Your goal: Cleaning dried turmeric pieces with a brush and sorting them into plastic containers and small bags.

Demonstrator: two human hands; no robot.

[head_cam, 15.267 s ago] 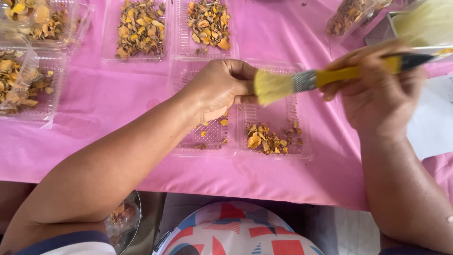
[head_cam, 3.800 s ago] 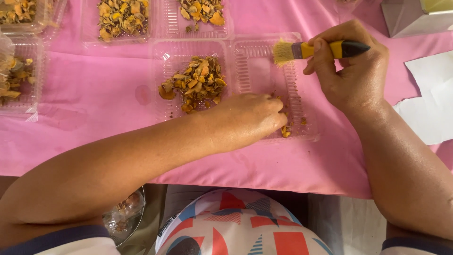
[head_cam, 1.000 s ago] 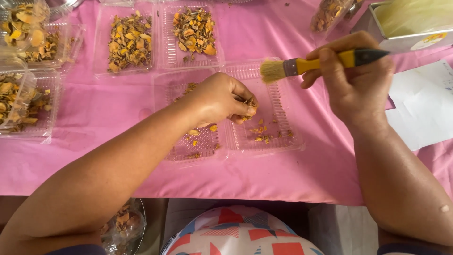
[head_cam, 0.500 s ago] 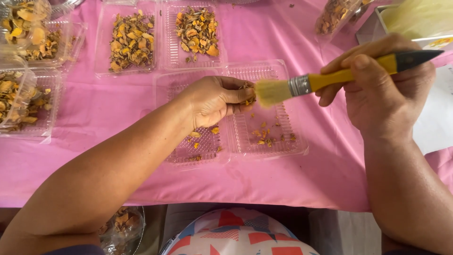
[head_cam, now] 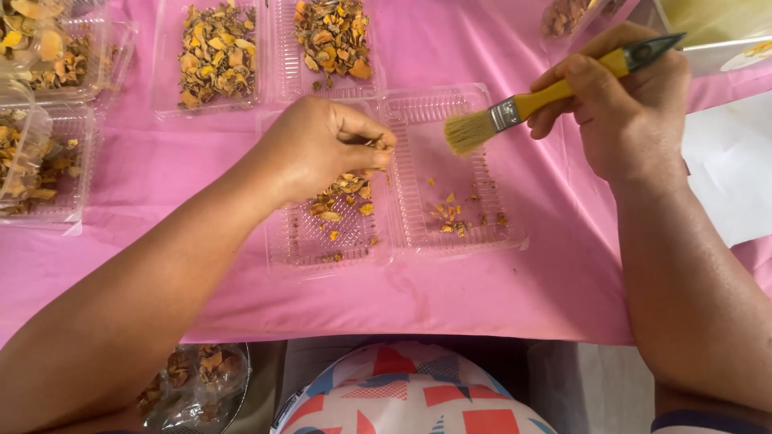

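Fingers of our left hand (head_cam: pixel 318 149) are curled in and pressed together at the tips, pinching a few dried orange-brown flakes (head_cam: pixel 375 143) just above the left half of the open clear plastic clamshell tray (head_cam: pixel 515 233). Below that hand a small heap of the same flakes (head_cam: pixel 342 193) lies in the left half, partly hidden by our knuckles. Our right hand (head_cam: pixel 627 100) is closed around the yellow handle of a paintbrush (head_cam: pixel 555 88), thumb and fingers wrapped tight, with the dark handle end sticking up past the knuckles. The pale bristles (head_cam: pixel 466 133) hang over the upper part of the tray's right half, near our left fingertips but apart from them. A thin scatter of crumbs (head_cam: pixel 454 213) lies lower in that right half, well below the bristles. The tray sits on a pink tablecloth (head_cam: pixel 185 193), and further trays of flakes (head_cam: pixel 217 52) stand beyond it.
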